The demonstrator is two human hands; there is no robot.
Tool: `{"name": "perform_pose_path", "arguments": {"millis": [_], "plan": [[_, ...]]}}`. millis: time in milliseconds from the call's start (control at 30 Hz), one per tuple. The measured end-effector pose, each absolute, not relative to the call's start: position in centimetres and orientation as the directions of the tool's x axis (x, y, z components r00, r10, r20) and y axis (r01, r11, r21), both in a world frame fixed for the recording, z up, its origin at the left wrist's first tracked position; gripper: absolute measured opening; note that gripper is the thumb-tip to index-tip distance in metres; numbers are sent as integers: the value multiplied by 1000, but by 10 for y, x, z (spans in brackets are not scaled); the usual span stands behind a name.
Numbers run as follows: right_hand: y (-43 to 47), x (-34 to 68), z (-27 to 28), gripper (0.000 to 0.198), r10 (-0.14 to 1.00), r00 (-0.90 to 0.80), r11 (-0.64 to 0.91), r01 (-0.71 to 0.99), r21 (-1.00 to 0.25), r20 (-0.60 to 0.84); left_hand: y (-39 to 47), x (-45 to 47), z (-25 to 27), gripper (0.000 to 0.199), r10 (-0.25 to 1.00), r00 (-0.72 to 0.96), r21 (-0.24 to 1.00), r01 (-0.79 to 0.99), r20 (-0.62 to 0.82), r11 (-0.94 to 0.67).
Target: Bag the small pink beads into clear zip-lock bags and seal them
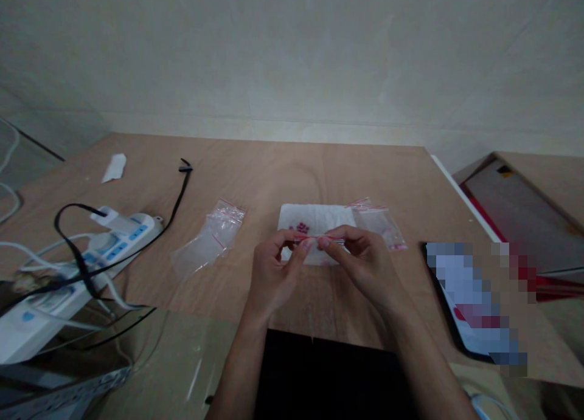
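Observation:
Between the thumbs and fingers of both hands is a small clear zip bag (336, 240) with a red line along its top edge. My left hand (274, 274) pinches the left part of that edge. On the other side my right hand (367, 265) pinches the right part, the thumb tips close together. Beneath them lies a white sheet (319, 213); several small dark red pieces (301, 227) rest on it, partly behind my left fingers. Other clear zip bags (385, 220) overlap the sheet's right side. More zip bags (212, 234), seemingly empty, lie to the left.
A white power strip (123, 240) with plugs and tangled cables sits at the left. A phone (474, 304), its screen blurred, lies at the right. Farther back is a scrap of white paper (114, 167). A black flat surface (328, 377) shows between my forearms.

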State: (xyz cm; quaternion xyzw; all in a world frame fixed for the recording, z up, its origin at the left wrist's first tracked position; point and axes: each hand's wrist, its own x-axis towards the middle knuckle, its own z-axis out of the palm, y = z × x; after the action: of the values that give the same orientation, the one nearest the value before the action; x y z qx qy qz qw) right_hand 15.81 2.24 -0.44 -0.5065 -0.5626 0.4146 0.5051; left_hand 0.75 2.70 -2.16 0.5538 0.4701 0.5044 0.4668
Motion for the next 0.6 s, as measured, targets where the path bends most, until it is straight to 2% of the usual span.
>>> {"name": "perform_pose_path", "arguments": {"millis": [133,267,433,533,600], "plan": [[22,156,-3,13,973,82,191,248,-950,217,27,9,-21,16,992,58,993,22,115,-117],[20,157,-3,13,985,70,143,181,-973,158,29,9,-21,14,985,91,989,7,147,-149],[16,156,-11,15,993,67,93,73,-993,97,26,12,-22,15,969,32,955,164,247,-248],[11,155,-13,15,981,139,115,162,-980,138,24,14,-20,15,948,25,902,300,318,-311],[8,156,-12,15,966,182,132,263,-956,184,23,13,-17,15,941,45,884,329,336,-331]]}}
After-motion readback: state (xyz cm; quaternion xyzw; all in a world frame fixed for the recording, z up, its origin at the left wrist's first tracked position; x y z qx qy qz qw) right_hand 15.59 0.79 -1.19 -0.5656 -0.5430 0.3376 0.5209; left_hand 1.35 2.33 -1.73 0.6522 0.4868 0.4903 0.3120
